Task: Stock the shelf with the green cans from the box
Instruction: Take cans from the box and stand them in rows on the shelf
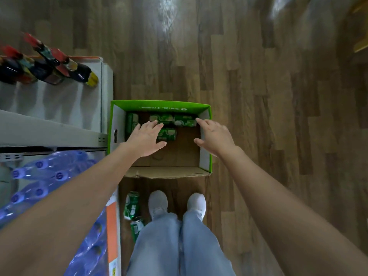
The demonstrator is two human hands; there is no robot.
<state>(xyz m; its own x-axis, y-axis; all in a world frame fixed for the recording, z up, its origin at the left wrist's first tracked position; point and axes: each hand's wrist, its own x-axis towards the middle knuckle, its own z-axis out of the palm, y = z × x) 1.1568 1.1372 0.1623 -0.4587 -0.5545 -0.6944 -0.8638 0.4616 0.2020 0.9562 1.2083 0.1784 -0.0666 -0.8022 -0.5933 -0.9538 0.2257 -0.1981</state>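
Four green cans point(185, 120) show in the box point(159, 105), all lying on their sides: three in a row against the far wall, one just in front of the middle of that row. Box open-topped, green outside, standing on the wooden floor point(258, 96) just beside the end of the shelf point(59, 132); its near flap is folded down flat.

Left hand point(146, 137) reaches in over the left cans, fingers straight and spread, gripping nothing. Contact with the cans under it cannot be told. Right hand point(216, 136) hangs over the box's right side, fingers extended and relaxed, holding nothing, index tip close to the rightmost can.

Shelf holds dark bottles point(79, 71) with red caps on a higher level, clear blue water bottles point(49, 170) lower down.

Two loose cans point(131, 205) lie by the shelf's foot, just beside the left of two pale shoes point(158, 202). Whether they rest on floor or bottom board is unclear.
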